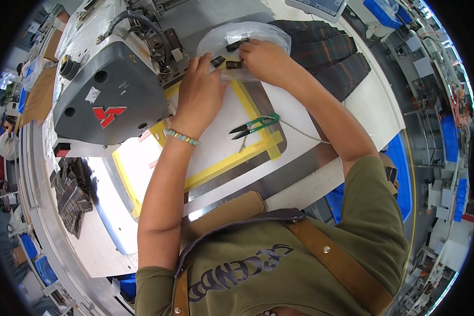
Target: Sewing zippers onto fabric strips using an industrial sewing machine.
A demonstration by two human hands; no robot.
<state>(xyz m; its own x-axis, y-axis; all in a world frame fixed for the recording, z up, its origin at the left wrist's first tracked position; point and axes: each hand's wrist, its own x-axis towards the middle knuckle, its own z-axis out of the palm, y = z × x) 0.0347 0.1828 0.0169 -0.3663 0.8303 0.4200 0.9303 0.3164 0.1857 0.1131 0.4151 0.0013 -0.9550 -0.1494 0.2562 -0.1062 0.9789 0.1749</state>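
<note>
small black tabs, three in sight, short and blocky, roughly rectangular, dark and dull; too small to tell whether cloth or plastic. set on or inside a crumpled, see-through plastic bag, cannot tell which, near the far end of the work surface, between the two hands. left hand with its back upward, fingers bent and slightly spread, tips just beside the nearer tabs; cannot tell whether pinching one. right hand at the other side, thumb and fingers drawn narrow, tips at the farthest tab; cannot tell whether gripping it. around the left wrist, a bracelet of round, pale green and golden beads. nearer the body, a flat white sheet edged with yellow tape, and over it thread snips with green handles and dark, pointed blades, a thin cord trailing from them. beside the bag, dark plaid fabric panels, overlapping in layers. to the left, a smooth grey sewing machine head with rounded corners and a red emblem
</note>
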